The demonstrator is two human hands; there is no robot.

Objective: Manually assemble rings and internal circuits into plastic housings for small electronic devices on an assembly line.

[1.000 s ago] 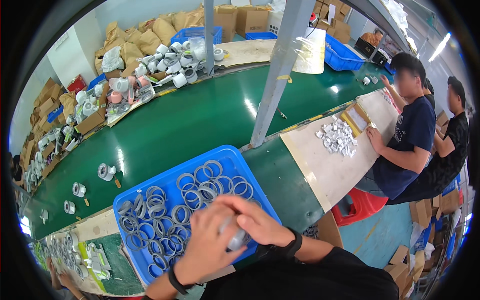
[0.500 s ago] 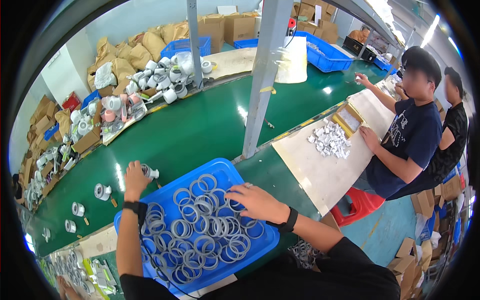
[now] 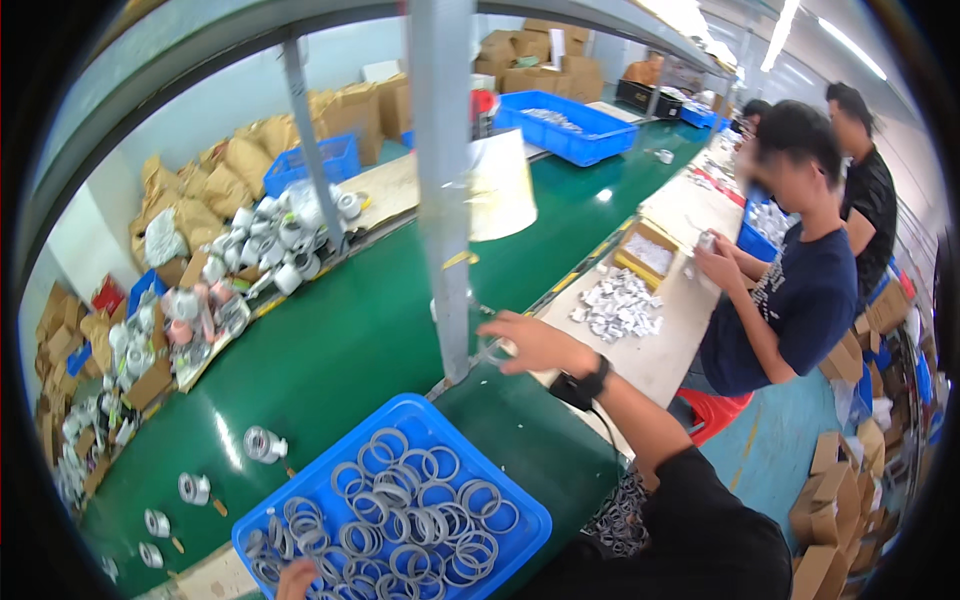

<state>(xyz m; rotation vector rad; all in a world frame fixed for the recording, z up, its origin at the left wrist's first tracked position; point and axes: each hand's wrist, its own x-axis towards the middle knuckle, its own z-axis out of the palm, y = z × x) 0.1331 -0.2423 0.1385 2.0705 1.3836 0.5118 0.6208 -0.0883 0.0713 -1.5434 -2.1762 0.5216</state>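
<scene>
A blue tray [image 3: 535, 515] full of loose grey rings [image 3: 405, 525] lies before me, beside the green conveyor belt [image 3: 345, 335]. My right hand [image 3: 545, 345] reaches past the tray's far corner, next to the grey metal post [image 3: 445, 200]. Its fingers are closed on what looks like a blurred grey ring [image 3: 492, 351]. At the lower edge my left hand [image 3: 297, 578] is over the rings in the tray's near left part; most of it is cut off and its fingers are smeared. Several round white and grey parts, such as a white fitting [image 3: 264, 445], sit on the belt.
Heaps of white parts [image 3: 270, 245] and paper sacks [image 3: 250, 165] line the belt's far side. At right, a co-worker [image 3: 790, 260] handles a small white piece beside a pile of white pieces [image 3: 620, 305] and a yellow box [image 3: 645, 250]. More rings [image 3: 620, 510] lie below the bench.
My right hand has left the tray and moved up beside the post. My left hand has come back from the belt to the tray's near edge. The view has turned right.
</scene>
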